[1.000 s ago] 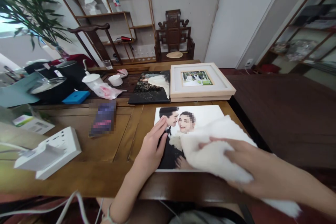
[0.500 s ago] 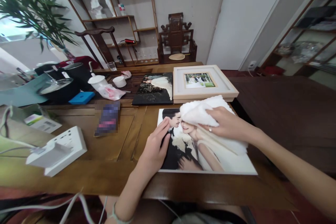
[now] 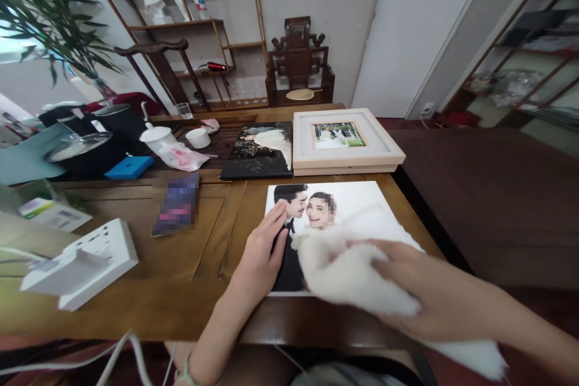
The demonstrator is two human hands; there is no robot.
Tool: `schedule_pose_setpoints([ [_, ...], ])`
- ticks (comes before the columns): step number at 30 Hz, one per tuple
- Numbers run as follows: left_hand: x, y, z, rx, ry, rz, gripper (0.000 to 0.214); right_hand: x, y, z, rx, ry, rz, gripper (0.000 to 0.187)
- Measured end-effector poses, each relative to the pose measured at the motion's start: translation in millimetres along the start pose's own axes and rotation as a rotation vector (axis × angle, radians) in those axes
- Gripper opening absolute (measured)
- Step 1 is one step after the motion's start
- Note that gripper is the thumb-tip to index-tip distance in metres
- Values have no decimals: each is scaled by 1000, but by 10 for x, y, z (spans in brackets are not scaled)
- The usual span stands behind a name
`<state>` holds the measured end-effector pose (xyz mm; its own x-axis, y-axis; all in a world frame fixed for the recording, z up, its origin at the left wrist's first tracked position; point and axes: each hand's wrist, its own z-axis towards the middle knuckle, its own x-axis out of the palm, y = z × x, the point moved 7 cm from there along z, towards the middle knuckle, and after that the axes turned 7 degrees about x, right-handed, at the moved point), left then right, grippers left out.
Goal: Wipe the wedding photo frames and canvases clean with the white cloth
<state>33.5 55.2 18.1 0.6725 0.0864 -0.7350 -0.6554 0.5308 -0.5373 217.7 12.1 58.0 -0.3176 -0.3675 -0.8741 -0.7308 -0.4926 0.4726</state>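
A large photo print [image 3: 348, 199] of a couple lies flat near the front edge of the wooden table. My left hand [image 3: 259, 253] rests on its left side, fingers stretched out and lying on the picture. A white cloth [image 3: 344, 271] is bunched in my right hand [image 3: 420, 283], over the lower right part of the print. Motion blurs this hand a little, and one end of the cloth hangs past the table's front edge. The cloth and hand hide much of the picture's lower half.
Behind the print lie a framed photo [image 3: 348, 160] and a dark photo panel [image 3: 257, 151]. A white power strip [image 3: 97, 259], a blue box [image 3: 129, 167], a teapot [image 3: 156, 137] and a small cup [image 3: 198, 138] stand to the left. Cables [image 3: 131, 353] hang at the front.
My right hand has moved the cloth from the print's upper right down towards its front edge, uncovering the top of the picture. My left hand stays on the print's left side.
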Motion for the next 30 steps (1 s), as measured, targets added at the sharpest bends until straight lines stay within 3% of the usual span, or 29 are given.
schedule_pose_setpoints([
  [4, -7, -1, -2, 18, -6, -3, 39, -224, -234, 476, -29, -193, -43, 16],
  [8, -8, -2, -6, 28, -4, 12, 39, -401, -358, 868, -87, -228, 43, 15],
  [11, -9, -2, -7, 35, -8, 19, 39, -454, -401, 968, -76, -249, 51, 17],
  [14, -10, -1, -6, 40, -11, 15, 39, -386, -343, 859, -63, -246, 18, 19],
  [18, -10, -4, -3, 31, -4, 12, 39, -147, -122, 451, 14, -140, -90, 16],
  [21, -9, -5, -1, 13, 5, 14, 40, 30, 137, 70, 3, 3, 10, 25],
  [24, -8, -8, -1, 3, 8, 14, 40, 88, 319, -178, -32, 64, 107, 31],
  [27, -6, -6, -2, -5, 14, 13, 41, 76, 305, -175, -42, 67, 136, 26],
  [30, -9, -8, -1, 11, 11, 9, 41, 1, 119, 59, -3, -21, 44, 19],
])
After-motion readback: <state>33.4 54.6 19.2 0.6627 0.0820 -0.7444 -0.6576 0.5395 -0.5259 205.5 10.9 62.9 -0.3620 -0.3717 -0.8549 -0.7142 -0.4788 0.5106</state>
